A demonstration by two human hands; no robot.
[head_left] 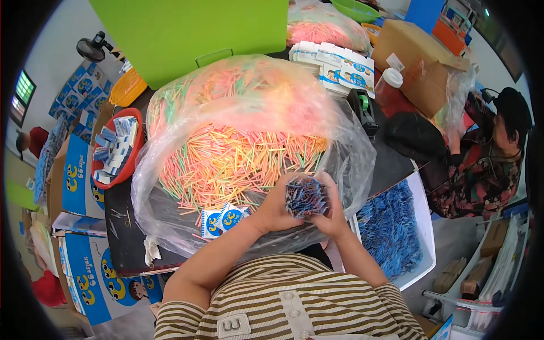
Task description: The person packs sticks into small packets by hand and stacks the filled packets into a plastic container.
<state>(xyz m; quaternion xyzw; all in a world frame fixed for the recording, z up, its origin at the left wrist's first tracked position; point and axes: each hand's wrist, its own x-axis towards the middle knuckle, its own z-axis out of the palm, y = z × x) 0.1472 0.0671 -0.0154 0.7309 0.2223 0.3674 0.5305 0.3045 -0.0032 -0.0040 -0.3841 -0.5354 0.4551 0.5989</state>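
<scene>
Blue bundle (306,196), one end facing the camera, is clamped between left hand (273,205) and right hand (335,214), neither nearer.

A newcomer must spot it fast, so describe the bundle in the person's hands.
On the dark table lies a big clear plastic bag of coloured sticks. Over its near side, the left hand and right hand close around the bundle. It is mostly dark blue and tightly bunched, unlike the loose sticks beyond it or the flat blue-and-white packets nearby.
</scene>
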